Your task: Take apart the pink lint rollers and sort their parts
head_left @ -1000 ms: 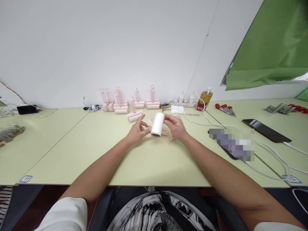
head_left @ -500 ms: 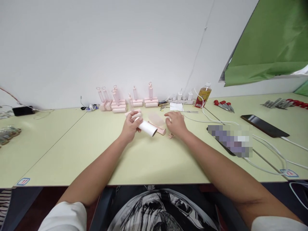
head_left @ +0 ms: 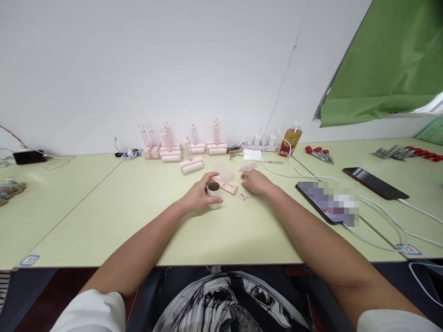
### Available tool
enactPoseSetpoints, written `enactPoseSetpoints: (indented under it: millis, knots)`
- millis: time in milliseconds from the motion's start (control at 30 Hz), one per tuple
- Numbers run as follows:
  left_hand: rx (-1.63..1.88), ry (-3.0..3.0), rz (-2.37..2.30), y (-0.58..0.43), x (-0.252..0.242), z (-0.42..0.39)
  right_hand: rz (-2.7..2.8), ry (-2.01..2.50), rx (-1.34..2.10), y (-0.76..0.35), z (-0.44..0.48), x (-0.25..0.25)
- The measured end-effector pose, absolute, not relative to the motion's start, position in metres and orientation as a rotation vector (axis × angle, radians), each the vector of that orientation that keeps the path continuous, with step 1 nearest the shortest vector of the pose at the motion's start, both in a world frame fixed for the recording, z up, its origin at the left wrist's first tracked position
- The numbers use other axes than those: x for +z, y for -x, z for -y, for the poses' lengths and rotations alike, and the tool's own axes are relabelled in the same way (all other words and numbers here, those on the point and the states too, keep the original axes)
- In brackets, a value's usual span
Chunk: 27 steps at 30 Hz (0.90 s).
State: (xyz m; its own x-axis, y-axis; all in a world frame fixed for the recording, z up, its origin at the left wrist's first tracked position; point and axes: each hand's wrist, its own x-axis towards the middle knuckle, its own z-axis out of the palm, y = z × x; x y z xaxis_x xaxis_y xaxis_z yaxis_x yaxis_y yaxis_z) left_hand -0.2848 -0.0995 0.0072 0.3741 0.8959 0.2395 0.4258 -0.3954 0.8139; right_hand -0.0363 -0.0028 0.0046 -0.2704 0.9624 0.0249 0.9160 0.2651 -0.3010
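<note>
Since the white roll (head_left: 214,194) stands on end, its dark bore facing up, it serves as dial centre, with 12 towards the wall (head_left: 207,60).

Left hand (head_left: 197,196): at 9 o'clock; thumb across the near side, fingers round the far side, curved only as wide as the white roll they hold, apparently to steady it upright on the table (head_left: 221,244).

Phone (head_left: 325,207): 3 o'clock, well apart, cable attached; presumably set aside for working room.

Ring-shaped pink piece (head_left: 244,196): 3 o'clock, loose, near.

Pink trough (head_left: 228,186): between 1 and 2, hollow side up, likely laid within easy reach.

Right hand (head_left: 256,181): between 2 and 3; fingers curled downward, tips partly hidden; whether they grasp anything cannot be told.

Translucent pieces (head_left: 224,172): two, flat, 1 and 2 o'clock.

Lying pink roller (head_left: 191,165): 11 o'clock.

Upright-handled pink rollers (head_left: 172,157): 10 to 12, lined near the wall, probably for tidiness.

Bottle (head_left: 290,140): 2 o'clock, upright.
</note>
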Motion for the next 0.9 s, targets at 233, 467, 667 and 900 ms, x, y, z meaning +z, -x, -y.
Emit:
enactPoseSetpoints:
  millis: [233, 467, 667, 900]
  knots:
    - [0.774, -2.025, -1.214, 0.285, 0.002, 0.096, 2.173, 1.599, 0.365, 0.039, 0.006, 0.009]
    - [0.704, -2.087, -1.243, 0.281, 0.017, 0.106, 1.795, 1.066, 0.785, 0.067, 0.04, 0.015]
    - [0.736, -2.099, -1.28, 0.277, 0.009, 0.101, 2.072, 0.917, 0.548, 0.08, 0.052, 0.011]
    - [0.805, -2.003, -1.426, 0.282, 0.005, 0.096, 2.52, 1.041, 0.464, 0.07, 0.075, 0.037]
